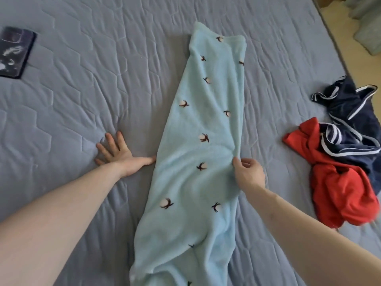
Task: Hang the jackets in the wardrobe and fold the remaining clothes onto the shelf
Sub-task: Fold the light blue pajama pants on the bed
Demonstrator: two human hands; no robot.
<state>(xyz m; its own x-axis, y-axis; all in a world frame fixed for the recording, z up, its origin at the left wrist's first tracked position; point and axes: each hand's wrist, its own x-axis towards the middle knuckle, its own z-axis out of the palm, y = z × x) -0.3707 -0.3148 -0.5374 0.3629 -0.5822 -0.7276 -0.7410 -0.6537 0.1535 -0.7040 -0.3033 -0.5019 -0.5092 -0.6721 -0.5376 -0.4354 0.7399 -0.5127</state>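
The bed [82,79], under a grey quilted cover, carries everything, and the fleece [198,151], a long pale blue piece with small dark-and-white motifs, runs down its middle as a narrow strip, already folded lengthwise by the look of it. It looks soft, light and limp, thick enough to hold a fold but sure to sag if lifted by one point, so taking it at the long edges or the ends seems the sounder hold. To the fleece's right lies a heap of a red garment [340,193] and a navy garment [350,120] with white stripes; well to its left, a dark flat case [15,52]. The right hand [250,172] pinches the fleece's right edge between thumb and fingers [237,163], puckering the cloth. The left hand [121,156] lies flat on the bed with fingers spread, thumb touching the fleece's left edge, holding nothing.
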